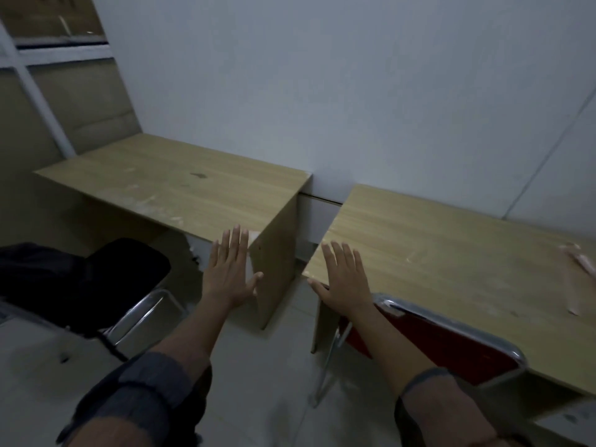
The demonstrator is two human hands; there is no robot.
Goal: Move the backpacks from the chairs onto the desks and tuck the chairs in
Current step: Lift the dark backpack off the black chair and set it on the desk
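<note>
Head view, one moment. Left hand (229,275): flat, fingers spread, nothing in its grip, held out in front of the near right corner of the left desk (180,188). Right hand (342,283): likewise flat and spread, grip unoccupied, over the near left corner of the right desk (451,253); whether the palm touches the surface cannot be told. Both forearms carry rolled-up dark grey sleeves (151,388).

Black backpack (42,275): dark mass at the far left edge, lying on the black chair (129,269), well to the left of the left hand and apart from it. That chair has a chrome frame and stands pulled out from the left desk.

Red chair (451,346): chrome-edged backrest, pushed against the front edge of the right desk, just beside and below the right forearm.

Both desks: light wood-grain, side by side against a pale wall (354,91), a narrow gap between them. A pale peeling strip (577,279) lies at the right desk's far end.
</note>
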